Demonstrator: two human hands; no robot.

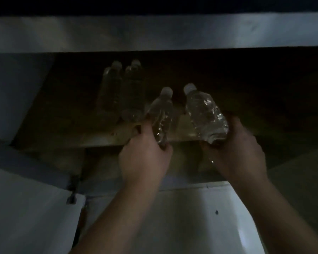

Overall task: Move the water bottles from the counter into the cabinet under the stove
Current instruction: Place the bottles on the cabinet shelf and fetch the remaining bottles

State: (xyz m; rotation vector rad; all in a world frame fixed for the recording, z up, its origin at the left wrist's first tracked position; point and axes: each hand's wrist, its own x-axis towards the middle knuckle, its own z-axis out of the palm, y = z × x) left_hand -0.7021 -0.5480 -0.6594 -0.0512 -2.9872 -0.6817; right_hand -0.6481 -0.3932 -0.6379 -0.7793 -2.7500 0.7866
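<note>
I look into a dark open cabinet with a wooden shelf (pixel 106 138) at its front edge. My left hand (pixel 145 158) grips the base of a clear water bottle (pixel 162 114) with a white cap, tilted into the cabinet. My right hand (pixel 235 151) grips the base of a second clear bottle (pixel 204 114), also tilted cap-first over the shelf. Two more bottles (pixel 111 85) (pixel 133 85) stand side by side on the shelf, further back and to the left. Their outlines are dim in the dark.
The cabinet's left door (pixel 17 92) stands open at the left. A pale counter front (pixel 154 32) runs across above the opening. White floor (pixel 173 217) lies below my arms. A door hinge (pixel 73 197) shows at the lower left.
</note>
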